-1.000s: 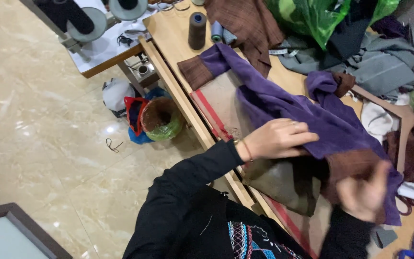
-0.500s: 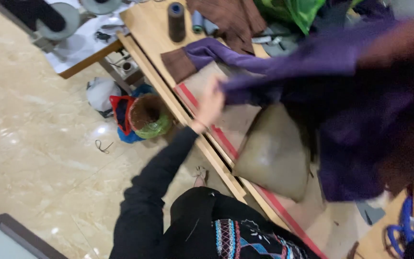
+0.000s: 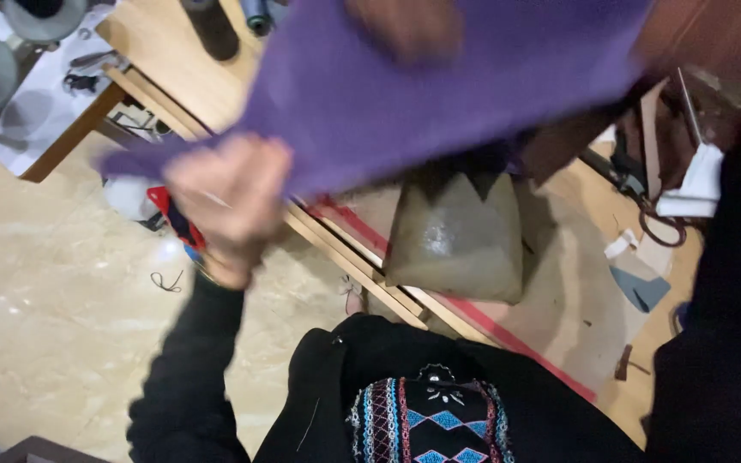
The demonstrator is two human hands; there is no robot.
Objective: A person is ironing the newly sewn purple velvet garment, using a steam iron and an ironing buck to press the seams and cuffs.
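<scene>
Grey-green cushion (image 3: 456,236), scissors (image 3: 658,225), wooden table (image 3: 173,73), marble floor (image 3: 53,317)

One purple cloth (image 3: 439,94) is seen held up, with one hand (image 3: 229,206) counted plainly on it — the left. One olive cushion (image 3: 456,236) is seen on the wooden table (image 3: 165,77), and two dark thread spools (image 3: 212,26) are counted at its far end — one pair of scissors (image 3: 658,225) at the right.

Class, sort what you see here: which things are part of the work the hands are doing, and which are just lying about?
In the work:
purple cloth, held up over the table
left hand, gripping its edge

Lying about:
olive-grey cushion on the wooden table
dark thread spool
scissors
blue-grey fabric scrap
</scene>
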